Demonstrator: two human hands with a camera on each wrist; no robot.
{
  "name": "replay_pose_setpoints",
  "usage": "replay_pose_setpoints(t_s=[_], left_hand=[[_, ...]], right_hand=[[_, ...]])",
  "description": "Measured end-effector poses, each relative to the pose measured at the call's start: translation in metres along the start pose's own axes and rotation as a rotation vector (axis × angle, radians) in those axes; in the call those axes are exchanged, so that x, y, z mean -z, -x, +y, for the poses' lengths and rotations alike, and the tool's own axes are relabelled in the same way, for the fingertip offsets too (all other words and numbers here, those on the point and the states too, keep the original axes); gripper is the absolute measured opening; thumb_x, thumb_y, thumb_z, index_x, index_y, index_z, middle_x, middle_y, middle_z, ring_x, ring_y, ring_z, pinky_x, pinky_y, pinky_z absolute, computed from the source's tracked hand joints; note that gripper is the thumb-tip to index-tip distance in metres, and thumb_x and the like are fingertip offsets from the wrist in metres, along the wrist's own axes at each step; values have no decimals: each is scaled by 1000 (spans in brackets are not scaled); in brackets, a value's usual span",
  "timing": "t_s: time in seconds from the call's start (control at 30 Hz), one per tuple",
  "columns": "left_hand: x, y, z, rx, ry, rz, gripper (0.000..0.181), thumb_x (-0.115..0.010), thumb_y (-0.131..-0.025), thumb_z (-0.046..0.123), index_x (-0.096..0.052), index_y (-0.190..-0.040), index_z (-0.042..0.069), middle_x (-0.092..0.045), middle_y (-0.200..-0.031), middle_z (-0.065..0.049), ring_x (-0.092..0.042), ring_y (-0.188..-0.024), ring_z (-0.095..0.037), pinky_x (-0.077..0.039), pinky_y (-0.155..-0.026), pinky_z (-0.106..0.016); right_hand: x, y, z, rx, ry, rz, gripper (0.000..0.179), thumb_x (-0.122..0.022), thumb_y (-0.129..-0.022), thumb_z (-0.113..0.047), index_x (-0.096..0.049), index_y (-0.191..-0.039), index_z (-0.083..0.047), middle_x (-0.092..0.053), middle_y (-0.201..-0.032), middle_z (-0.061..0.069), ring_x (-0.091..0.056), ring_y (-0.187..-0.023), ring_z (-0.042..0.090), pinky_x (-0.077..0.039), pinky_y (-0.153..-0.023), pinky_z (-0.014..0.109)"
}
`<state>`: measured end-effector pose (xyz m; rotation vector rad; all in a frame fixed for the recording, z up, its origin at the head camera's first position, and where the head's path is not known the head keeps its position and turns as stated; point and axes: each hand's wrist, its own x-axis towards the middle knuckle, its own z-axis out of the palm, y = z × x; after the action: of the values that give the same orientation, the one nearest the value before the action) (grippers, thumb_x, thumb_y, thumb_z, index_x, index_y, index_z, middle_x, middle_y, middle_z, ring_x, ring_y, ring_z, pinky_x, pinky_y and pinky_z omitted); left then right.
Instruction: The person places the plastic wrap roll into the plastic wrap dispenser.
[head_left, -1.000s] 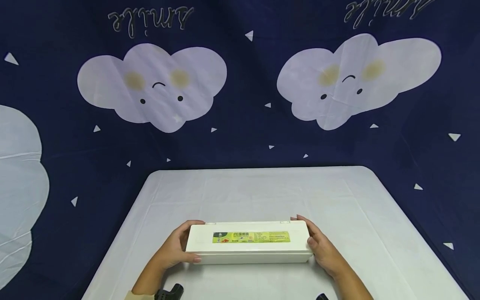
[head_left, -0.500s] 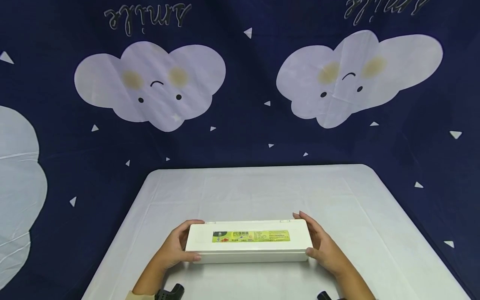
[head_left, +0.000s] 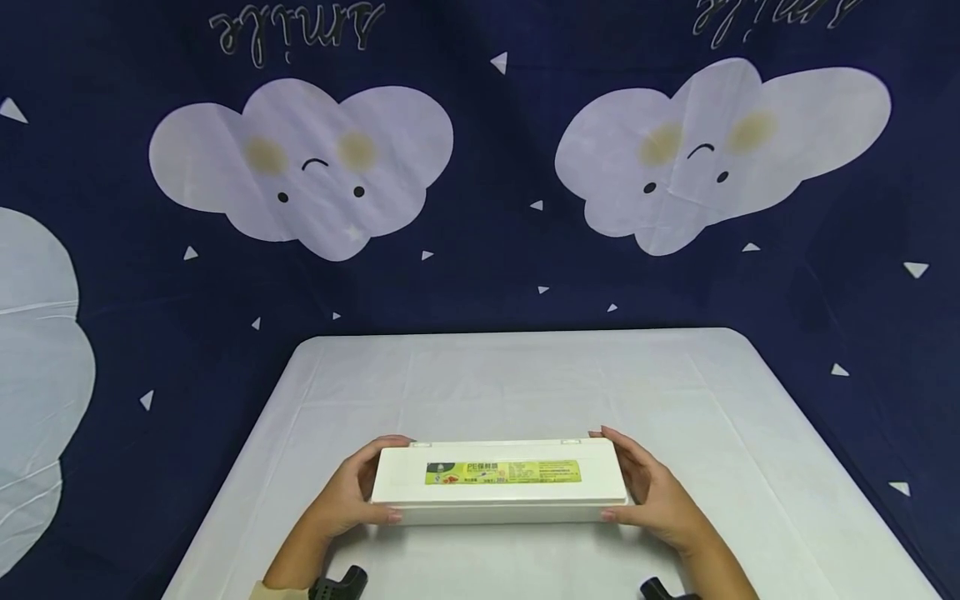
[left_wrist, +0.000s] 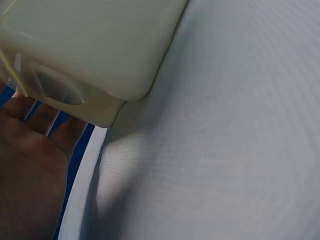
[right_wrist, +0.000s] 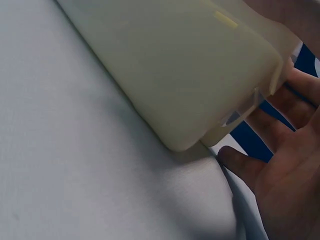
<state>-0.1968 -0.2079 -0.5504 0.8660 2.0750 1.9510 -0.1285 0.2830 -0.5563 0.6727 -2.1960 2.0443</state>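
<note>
A long white cling film box (head_left: 498, 493) with a yellow-green label (head_left: 503, 472) lies lengthwise on the white table, its lid down. My left hand (head_left: 347, 492) grips its left end, thumb on the front face and fingers round to the back corner. At the opposite end my right hand (head_left: 656, 496) holds it likewise, its thumb on the front face. In the left wrist view the fingers (left_wrist: 42, 117) reach behind the box's end, which has a cut-out. The right wrist view shows several fingers (right_wrist: 270, 125) at the other end, partly hidden by the box.
The white-covered table (head_left: 517, 383) stretches behind and to both sides of the box. A dark blue cloth (head_left: 495, 275) with cloud prints hangs beyond its back edge. Dark wrist devices (head_left: 341, 583) show at the bottom of the head view.
My right thumb has slid from the box's upper right edge down onto its front face. The right fingers have shifted slightly at the back corner. My left hand and the box stay nearly still.
</note>
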Motion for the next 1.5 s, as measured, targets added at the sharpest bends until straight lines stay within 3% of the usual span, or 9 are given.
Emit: replay_pose_setpoints(t_s=[0.23,0.53,0.73,0.97,1.33,1.5], left_hand=[[2,1,3,13,20,-30,97,-97,-64,-3,-52,-150,4,-53,-150,-20,-55,-132,-38,-50,-106,-36],[5,2,4,-78,-8,-22,93,-95,-66,-6,-51,-148,-2,-51,-150,-25,-51,-137,-35,-43,-112,-31],[5,1,5,-66,-27,-19,93,-96,-66,-4,-53,-148,0,-53,-150,-22,-52,-137,-34,-43,-113,-32],[5,0,5,-42,-72,-6,95,-97,-68,1,-53,-151,6,-54,-152,-16,-52,-137,-33,-41,-113,-31],[10,3,5,-52,-18,-34,92,-93,-71,-4,-51,-152,2,-52,-154,-17,-49,-140,-36,-40,-115,-32],[9,2,4,-94,-25,-54,93,-95,-68,-5,-52,-150,-1,-51,-153,-21,-47,-142,-36,-39,-116,-32]], right_hand=[[2,0,2,-5,0,-7,109,-92,-70,12,-34,-162,0,-33,-162,33,-34,-152,22,-27,-120,25],[1,-2,2,53,20,-10,98,-87,-75,13,-37,-159,6,-37,-161,29,-37,-150,25,-29,-119,23],[3,-2,0,14,17,-11,93,-87,-76,12,-42,-158,1,-42,-160,23,-43,-147,26,-34,-117,24],[7,-1,1,0,-40,-35,83,-75,-85,17,-38,-159,4,-37,-162,27,-41,-148,27,-34,-117,26],[3,-2,-3,36,4,-41,86,-79,-83,15,-40,-158,3,-38,-161,27,-42,-147,29,-32,-118,24],[6,-2,-4,85,0,-46,90,-84,-76,16,-41,-155,8,-39,-159,31,-45,-144,31,-32,-118,25]])
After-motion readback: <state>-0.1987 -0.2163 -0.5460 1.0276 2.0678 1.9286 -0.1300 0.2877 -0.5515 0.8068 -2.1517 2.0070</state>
